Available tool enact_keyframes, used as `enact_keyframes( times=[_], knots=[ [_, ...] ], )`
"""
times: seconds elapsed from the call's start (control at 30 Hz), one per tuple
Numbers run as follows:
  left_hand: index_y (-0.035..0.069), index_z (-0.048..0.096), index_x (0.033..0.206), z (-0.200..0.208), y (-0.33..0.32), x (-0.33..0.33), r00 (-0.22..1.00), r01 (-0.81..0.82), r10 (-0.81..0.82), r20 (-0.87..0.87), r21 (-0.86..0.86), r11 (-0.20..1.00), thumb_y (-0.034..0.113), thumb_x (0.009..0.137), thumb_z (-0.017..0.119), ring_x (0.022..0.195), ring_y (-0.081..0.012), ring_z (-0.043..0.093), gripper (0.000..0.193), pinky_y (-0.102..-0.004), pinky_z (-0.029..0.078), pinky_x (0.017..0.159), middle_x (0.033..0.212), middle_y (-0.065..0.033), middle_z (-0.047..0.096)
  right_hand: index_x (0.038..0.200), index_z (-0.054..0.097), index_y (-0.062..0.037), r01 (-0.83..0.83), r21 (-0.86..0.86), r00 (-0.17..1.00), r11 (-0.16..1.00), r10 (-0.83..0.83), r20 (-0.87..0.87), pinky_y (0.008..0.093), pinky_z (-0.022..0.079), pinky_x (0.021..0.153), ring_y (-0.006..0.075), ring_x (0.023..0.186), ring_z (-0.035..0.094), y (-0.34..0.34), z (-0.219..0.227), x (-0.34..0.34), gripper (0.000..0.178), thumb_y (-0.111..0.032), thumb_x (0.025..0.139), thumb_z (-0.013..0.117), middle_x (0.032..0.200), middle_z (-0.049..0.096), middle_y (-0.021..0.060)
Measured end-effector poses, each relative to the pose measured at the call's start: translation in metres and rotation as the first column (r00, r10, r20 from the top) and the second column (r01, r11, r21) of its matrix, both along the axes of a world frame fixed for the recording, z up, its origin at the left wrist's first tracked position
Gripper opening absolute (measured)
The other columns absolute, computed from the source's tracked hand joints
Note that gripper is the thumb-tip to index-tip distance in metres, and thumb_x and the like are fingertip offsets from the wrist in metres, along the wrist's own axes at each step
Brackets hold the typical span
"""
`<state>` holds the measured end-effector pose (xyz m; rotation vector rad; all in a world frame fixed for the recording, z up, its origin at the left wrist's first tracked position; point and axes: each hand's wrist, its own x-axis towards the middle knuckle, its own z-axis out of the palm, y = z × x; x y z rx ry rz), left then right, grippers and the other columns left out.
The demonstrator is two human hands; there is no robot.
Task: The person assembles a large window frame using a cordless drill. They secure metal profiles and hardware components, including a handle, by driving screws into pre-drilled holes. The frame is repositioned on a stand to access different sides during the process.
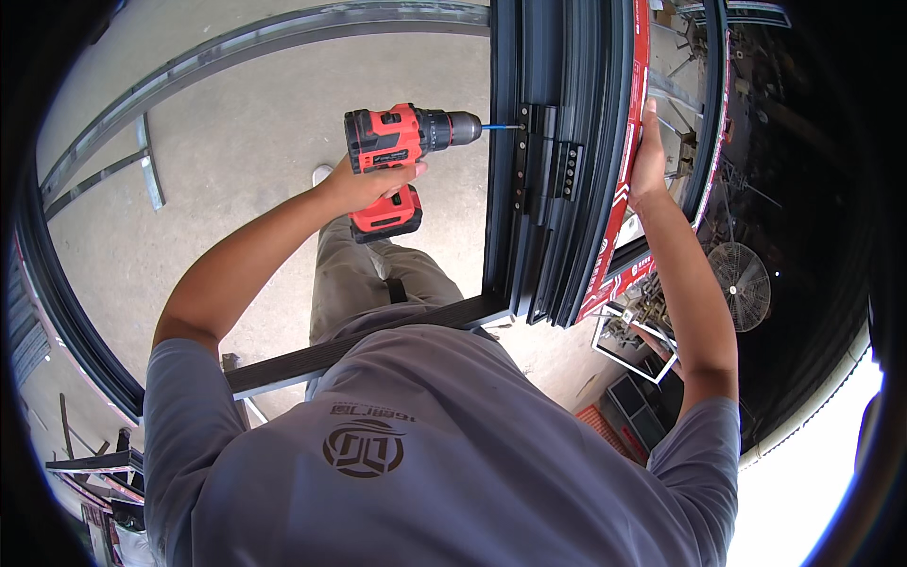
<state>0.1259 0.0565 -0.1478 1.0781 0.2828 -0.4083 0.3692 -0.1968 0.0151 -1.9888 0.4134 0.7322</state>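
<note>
My left hand (364, 187) is wrapped round the handle of a red and black cordless drill (387, 137). A long blue bit (499, 127) reaches from its chuck to a black hinge (521, 156), the tip at one of the upper screw points. This hinge is mounted on a dark window or door profile (503, 217). A second black plate with screws (569, 170) sits just right of it. On the far side, my right hand (650, 156) rests flat against the red-taped edge (628, 151) of the dark sash, its thumb hidden or hard to make out.
A dark bar (359, 350) of the frame crosses in front of my waist. Metal frame pieces (151, 170) lie along the concrete floor (255, 113) at left. A round fan (739, 286) and a small white frame (631, 342) stand at right.
</note>
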Motion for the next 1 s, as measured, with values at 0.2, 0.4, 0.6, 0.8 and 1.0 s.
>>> enact_keyframes(
  times=[0.2,0.4,0.6,0.8,1.0],
  knots=[
    [0.008,0.060,0.097,0.002,-0.001,-0.001,0.993,-0.058,0.031,-0.111,-0.251,0.966,0.013,0.093,0.070,0.053,-0.0057,0.044,0.012,-0.0259,0.039,0.051,0.063,0.0041,0.048,0.133,0.059,-0.0064,-0.013,-0.019,1.000,1.000,0.013,0.026,0.0303,0.059,0.083,0.0163,0.090,0.072,0.000,0.000,0.000,0.079,-0.074,0.096,0.044,0.111,0.072,0.0085],
    [0.007,0.062,0.099,0.001,-0.007,-0.003,0.996,-0.084,0.083,0.045,0.012,0.996,0.015,0.092,0.072,0.054,-0.0052,0.045,0.015,-0.0258,0.039,0.051,0.065,0.0042,0.051,0.133,0.059,-0.0052,-0.002,-0.041,0.998,0.999,0.005,0.062,0.0308,0.059,0.079,0.0161,0.087,0.071,0.002,0.000,-0.002,0.078,-0.073,0.096,0.045,0.106,0.072,0.0086],
    [0.008,0.062,0.097,0.007,0.001,-0.003,0.992,-0.103,0.097,0.078,0.070,0.992,0.019,0.091,0.076,0.055,-0.0048,0.046,0.019,-0.0254,0.039,0.052,0.066,0.0053,0.052,0.138,0.056,-0.0011,-0.064,-0.159,0.986,0.985,0.087,0.141,0.0317,0.055,0.090,0.0188,0.099,0.069,-0.004,-0.005,0.003,0.087,-0.075,0.095,0.043,0.117,0.070,0.0122],
    [0.007,0.059,0.095,0.060,0.009,-0.034,0.989,-0.115,0.100,0.109,0.136,0.984,0.015,0.090,0.078,0.058,-0.0069,0.051,0.021,-0.0283,0.042,0.054,0.072,0.0040,0.055,0.125,0.064,0.0120,-0.086,-0.224,0.924,0.971,0.161,0.347,0.0354,0.044,0.105,0.0300,0.114,0.064,-0.008,-0.011,0.000,0.085,-0.066,0.100,0.042,0.123,0.068,0.0238],
    [0.006,0.059,0.096,0.132,0.006,-0.089,0.932,-0.295,0.149,0.331,0.453,0.841,0.018,0.087,0.080,0.072,-0.0113,0.055,0.026,-0.0316,0.050,0.070,0.078,0.0022,0.058,0.129,0.061,0.0117,-0.159,-0.354,0.821,0.922,0.323,0.471,0.0386,0.043,0.105,0.0342,0.114,0.063,-0.019,-0.020,0.006,0.085,-0.066,0.100,0.040,0.123,0.066,0.0273]
  ],
)
